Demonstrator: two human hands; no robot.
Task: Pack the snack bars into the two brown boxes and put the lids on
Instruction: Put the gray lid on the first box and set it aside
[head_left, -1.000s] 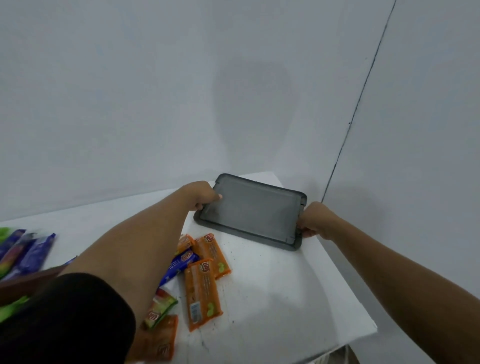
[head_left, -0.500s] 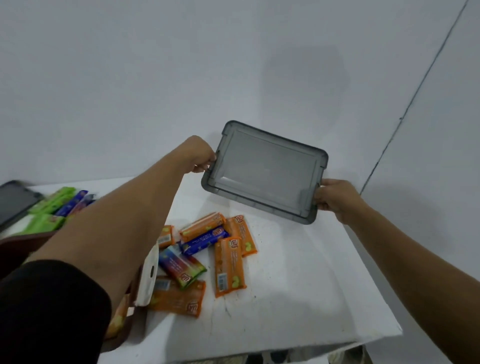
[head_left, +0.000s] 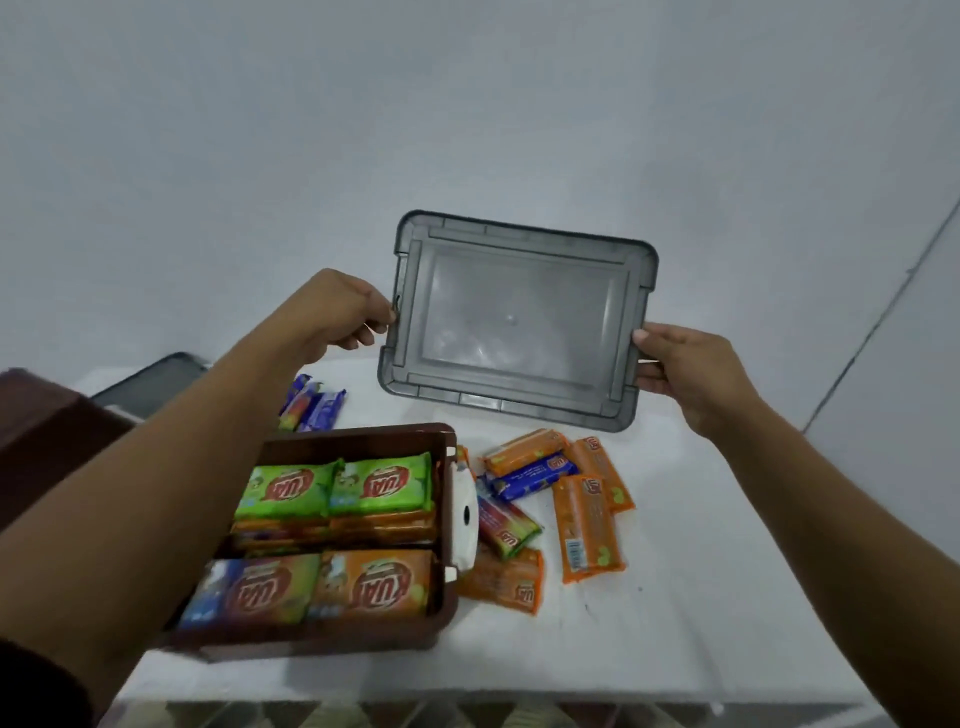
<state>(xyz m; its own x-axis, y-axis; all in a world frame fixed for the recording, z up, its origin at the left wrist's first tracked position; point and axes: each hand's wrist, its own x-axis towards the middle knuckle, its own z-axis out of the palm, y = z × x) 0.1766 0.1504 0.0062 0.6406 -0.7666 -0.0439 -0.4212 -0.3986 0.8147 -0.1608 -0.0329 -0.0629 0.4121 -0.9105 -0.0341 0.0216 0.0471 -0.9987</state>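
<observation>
Lid grey, held in air beyond open brown box, underside toward camera; left hand pinches one short edge, right hand grips opposite edge, likely to keep it square for seating on rim; box full; loose snack bars beside it on table.

A white table carries a brown box packed with snack bars near its front edge, loose snack bars, mostly orange, scattered just right of it, a few blue bars behind it, a dark grey lid at far left, and another brown box beside that lid
</observation>
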